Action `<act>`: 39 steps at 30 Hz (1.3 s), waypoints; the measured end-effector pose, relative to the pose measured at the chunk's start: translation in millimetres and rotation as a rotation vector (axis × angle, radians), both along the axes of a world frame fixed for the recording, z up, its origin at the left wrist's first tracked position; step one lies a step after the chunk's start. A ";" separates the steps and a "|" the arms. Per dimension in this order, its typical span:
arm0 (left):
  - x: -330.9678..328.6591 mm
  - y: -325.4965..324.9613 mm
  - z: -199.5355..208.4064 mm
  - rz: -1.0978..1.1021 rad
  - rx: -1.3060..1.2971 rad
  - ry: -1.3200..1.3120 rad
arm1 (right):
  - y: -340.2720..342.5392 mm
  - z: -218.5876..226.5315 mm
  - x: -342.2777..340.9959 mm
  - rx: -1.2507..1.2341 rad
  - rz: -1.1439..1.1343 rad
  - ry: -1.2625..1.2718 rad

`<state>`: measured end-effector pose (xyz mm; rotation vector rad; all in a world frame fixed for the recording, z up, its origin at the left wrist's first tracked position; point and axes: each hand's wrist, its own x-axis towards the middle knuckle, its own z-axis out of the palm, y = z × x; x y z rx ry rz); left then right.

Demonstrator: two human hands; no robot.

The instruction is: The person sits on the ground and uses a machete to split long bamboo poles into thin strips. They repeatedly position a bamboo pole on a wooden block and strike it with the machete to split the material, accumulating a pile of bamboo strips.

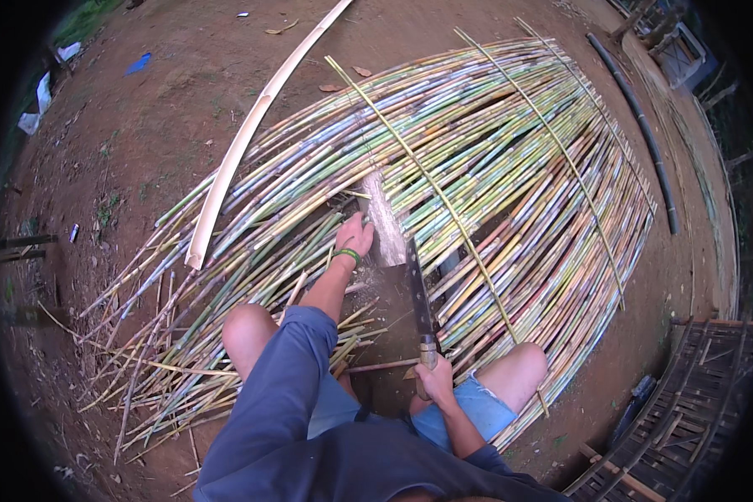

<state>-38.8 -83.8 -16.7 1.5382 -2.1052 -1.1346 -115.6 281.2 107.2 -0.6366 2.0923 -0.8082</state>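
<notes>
My right hand (435, 378) is wrapped round the handle of a machete (419, 289), whose long dark blade points away from me. Its tip lies by the near right side of a pale, chopped log (383, 219) on the ground. To the left of that log, my left hand (356, 235), with a green band at the wrist, is bent over the ends of cut poles. Its fingers look closed, and what they hold is hidden. Many thin green and yellow bamboo-like poles (510, 180) fan out to the right, while shorter cut poles (176, 360) lie in a loose heap at left.
Long crosswise poles (433, 180) lie over the spread. A split bamboo half (241, 151) rests across its upper left part. Beyond the right side is a dark pipe-like pole (640, 125). A slatted bamboo rack (686, 402) stands at lower right. Brown dirt surrounds everything.
</notes>
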 end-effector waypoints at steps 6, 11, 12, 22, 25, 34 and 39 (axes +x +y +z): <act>9.7 75.1 28.5 -0.342 0.087 -0.257 | -4.0 -1.2 -17.5 -0.094 -0.067 0.095; 36.2 89.2 10.4 -0.268 -0.146 -0.249 | -21.0 7.7 -12.1 -0.213 -0.081 0.060; 38.1 75.4 10.1 -0.195 -0.295 -0.253 | -24.5 9.9 -10.3 -0.210 -0.087 0.046; 79.8 -41.6 30.7 0.080 -0.284 -0.668 | -201.3 85.3 -46.8 -0.379 0.074 0.078; 83.1 -21.9 9.4 0.080 -0.340 -0.688 | -280.8 185.2 -52.8 -0.769 0.162 0.182; 78.9 -13.4 19.1 0.059 -0.294 -0.594 | -282.0 42.3 -53.5 -0.303 0.061 0.159; 106.7 -29.2 24.2 0.062 -0.243 -0.561 | -166.9 -31.5 -27.1 0.033 -0.005 -0.223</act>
